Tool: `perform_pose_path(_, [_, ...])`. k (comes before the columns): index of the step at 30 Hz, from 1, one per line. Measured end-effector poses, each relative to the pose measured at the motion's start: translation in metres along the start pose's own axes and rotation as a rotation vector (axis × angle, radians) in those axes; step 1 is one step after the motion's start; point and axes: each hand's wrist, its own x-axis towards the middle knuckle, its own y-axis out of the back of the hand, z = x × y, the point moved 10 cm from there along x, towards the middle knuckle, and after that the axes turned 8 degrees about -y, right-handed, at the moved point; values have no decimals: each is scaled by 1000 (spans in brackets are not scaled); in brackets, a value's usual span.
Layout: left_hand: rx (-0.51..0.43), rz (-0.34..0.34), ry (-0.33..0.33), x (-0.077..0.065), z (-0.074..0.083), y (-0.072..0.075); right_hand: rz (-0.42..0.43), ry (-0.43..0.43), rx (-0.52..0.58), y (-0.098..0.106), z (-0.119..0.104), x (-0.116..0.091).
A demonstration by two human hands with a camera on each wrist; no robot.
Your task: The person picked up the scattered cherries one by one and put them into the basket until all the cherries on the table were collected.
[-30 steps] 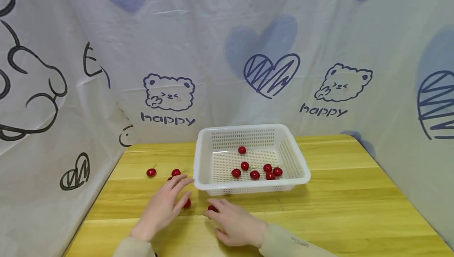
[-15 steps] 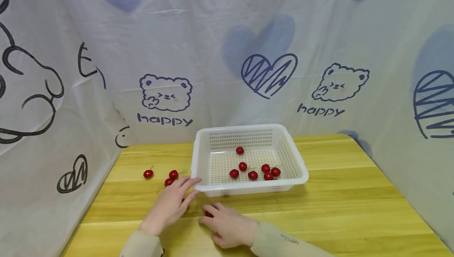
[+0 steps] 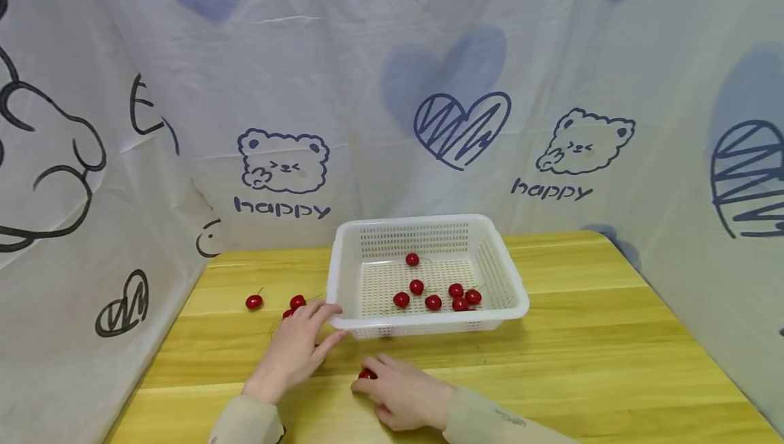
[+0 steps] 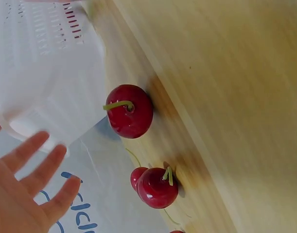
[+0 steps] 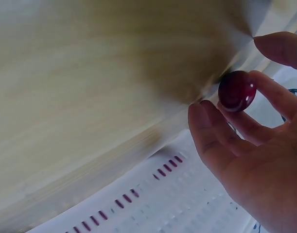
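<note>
My left hand (image 3: 294, 343) lies at the front left corner of a white perforated plastic basket (image 3: 429, 319), index fingertip over the rim and thumb by the front wall. In the left wrist view, its other fingers (image 4: 43, 170) are spread and nearly straight. Beside the basket, a red cherry (image 4: 130, 111) with a green stem sits on the table, mostly hidden by that hand in the head view. In front of the basket, my right hand (image 3: 407, 393) has its fingers curved around another cherry (image 5: 237, 91), held between two fingers; the thumb stands apart from it.
Several cherries (image 3: 433, 302) lie on the basket floor, mostly toward the front. More sit on the wooden table (image 3: 582, 362) at the left, one cherry (image 3: 254, 302) farthest out. A white printed curtain (image 3: 367, 90) hangs behind and along both sides.
My left hand has come right and settled against the basket's corner. My right hand has shifted slightly toward the near edge, its cherry moving with it. The head view has turned a little right.
</note>
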Motion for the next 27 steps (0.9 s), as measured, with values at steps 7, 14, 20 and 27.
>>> perform_pose_path(7, [9, 5, 82, 3, -3, 2, 20, -11, 21, 3, 4, -9])
perform_pose_path(14, [24, 25, -40, 25, 18, 8, 23, -49, 65, 5, 11, -17])
perform_pose_path(20, [5, 13, -196, 43, 42, 0, 17, -73, 88, 5, 16, -24])
perform_pose_path(27, [57, -83, -198, 44, 50, -23, -38, -122, 145, 1, 26, -33])
